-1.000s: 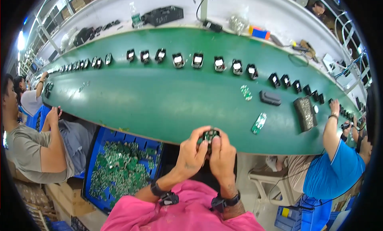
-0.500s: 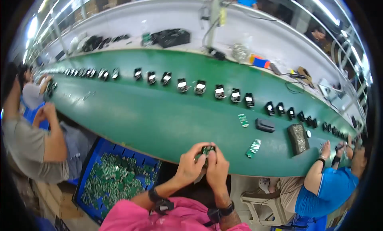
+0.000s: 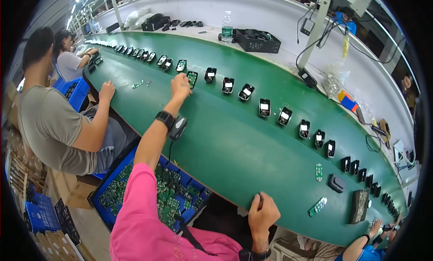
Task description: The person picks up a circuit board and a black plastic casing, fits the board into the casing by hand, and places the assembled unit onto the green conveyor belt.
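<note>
My left hand (image 3: 181,86) reaches far out over the green table. Its fingers are closed on the edge of a small black casing with a green circuit board (image 3: 192,79) in it, which is at a row of similar casings. A black casing with a white label (image 3: 210,75) stands just right of it. My right hand (image 3: 264,214) rests at the near table edge with its fingers curled; whatever it holds, if anything, is hidden. A green board strip (image 3: 318,207) lies to its right.
A blue crate (image 3: 103,211) of loose circuit boards is below the table edge. Co-workers sit at left (image 3: 58,125) and lower right (image 3: 365,252). A dark block (image 3: 358,207) and a black case (image 3: 336,183) lie at right. A bottle (image 3: 227,29) stands on the back ledge.
My hands have parted from in front of my body. The left has moved forward and left to the row with the casing; the right has dropped to the table edge. The view has shifted left.
</note>
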{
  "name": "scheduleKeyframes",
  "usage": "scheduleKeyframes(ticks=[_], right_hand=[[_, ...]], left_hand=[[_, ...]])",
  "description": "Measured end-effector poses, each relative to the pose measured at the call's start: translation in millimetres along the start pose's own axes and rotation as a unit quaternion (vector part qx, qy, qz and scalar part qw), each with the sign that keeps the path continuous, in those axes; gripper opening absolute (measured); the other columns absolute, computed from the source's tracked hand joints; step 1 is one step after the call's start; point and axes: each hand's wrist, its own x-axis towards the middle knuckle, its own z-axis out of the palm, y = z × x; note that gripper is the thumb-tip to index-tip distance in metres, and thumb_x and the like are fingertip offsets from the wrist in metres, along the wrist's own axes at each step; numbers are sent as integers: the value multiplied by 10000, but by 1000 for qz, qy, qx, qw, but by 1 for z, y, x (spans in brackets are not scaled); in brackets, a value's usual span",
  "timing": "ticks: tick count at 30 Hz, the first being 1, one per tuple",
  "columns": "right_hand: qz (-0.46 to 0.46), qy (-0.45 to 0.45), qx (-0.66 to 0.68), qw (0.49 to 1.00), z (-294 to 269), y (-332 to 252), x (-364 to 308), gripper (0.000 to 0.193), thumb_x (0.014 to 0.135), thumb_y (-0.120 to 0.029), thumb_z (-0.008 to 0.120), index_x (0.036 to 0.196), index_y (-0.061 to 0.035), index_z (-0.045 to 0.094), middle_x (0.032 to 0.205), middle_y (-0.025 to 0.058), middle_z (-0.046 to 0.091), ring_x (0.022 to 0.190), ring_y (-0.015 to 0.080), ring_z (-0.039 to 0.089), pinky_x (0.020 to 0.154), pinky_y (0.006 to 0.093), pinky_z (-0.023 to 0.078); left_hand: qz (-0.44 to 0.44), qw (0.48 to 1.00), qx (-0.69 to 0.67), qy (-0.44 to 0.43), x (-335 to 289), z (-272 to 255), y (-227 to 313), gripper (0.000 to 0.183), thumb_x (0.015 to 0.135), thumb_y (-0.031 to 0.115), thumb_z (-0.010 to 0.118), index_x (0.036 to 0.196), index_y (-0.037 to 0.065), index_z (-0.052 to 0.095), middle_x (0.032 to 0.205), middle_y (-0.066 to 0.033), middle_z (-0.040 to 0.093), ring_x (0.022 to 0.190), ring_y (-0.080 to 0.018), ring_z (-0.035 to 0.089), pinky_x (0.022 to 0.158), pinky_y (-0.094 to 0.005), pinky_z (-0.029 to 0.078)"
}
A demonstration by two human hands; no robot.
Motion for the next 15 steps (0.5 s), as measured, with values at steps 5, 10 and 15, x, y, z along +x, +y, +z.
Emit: scheduleKeyframes(ticks=[5,10,15], right_hand=[[-12,12,-53,998,10,-3,-2,67,832,-89,712,865,-49,670,634,66,557,529,268,564,463,391,411],[-25,25,-85,996,12,1,-9,44,807,-60,705,815,-60,662,599,45,482,483,249,488,427,378,354],[-41,45,-109,992,7,-1,-3,53,799,-78,705,783,-82,655,605,37,499,489,229,503,418,363,375]], left_hand=[[56,972,209,90,70,27,-21,238,971,261,542,1039,74,674,1039,-202,705,1020,-439,643,852,-546,511],[44,957,285,17,74,34,-18,305,956,283,538,1155,81,649,1069,-249,686,1031,-453,647,877,-546,520],[494,823,274,-57,50,37,9,836,801,248,667,1537,80,308,1300,-257,604,1112,-454,619,904,-515,525]])
